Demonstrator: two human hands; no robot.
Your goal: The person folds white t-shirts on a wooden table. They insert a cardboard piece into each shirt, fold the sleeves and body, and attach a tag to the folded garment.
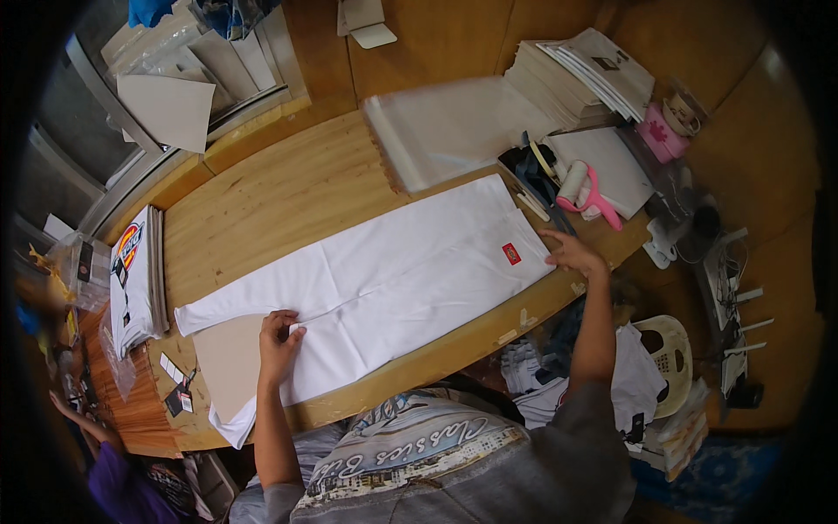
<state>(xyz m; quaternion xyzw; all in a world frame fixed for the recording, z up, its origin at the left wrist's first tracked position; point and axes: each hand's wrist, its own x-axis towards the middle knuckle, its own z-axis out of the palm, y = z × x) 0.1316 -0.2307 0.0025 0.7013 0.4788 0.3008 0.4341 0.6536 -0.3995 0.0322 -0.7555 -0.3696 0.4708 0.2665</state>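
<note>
A white garment [393, 271] with a small red patch [511, 254] lies stretched lengthwise over the wooden table. At its left end, a beige cardboard sheet [229, 362] shows between two white flaps. My left hand [279, 339] is closed at the garment's edge beside the cardboard, fingertips pinching the cloth. At the garment's right end, by the corner near the patch, my right hand [576, 253] has its index finger stretched out and its thumb apart, touching the hem. Part of the cardboard is hidden under the cloth.
Folded printed shirts [144, 279] are stacked at the left. Clear plastic bags [436, 131] lie at the back, next to piled cardboard [559, 87]. A pink-handled lint roller [589, 196] is at the right. Another person's purple sleeve [131, 480] shows at lower left.
</note>
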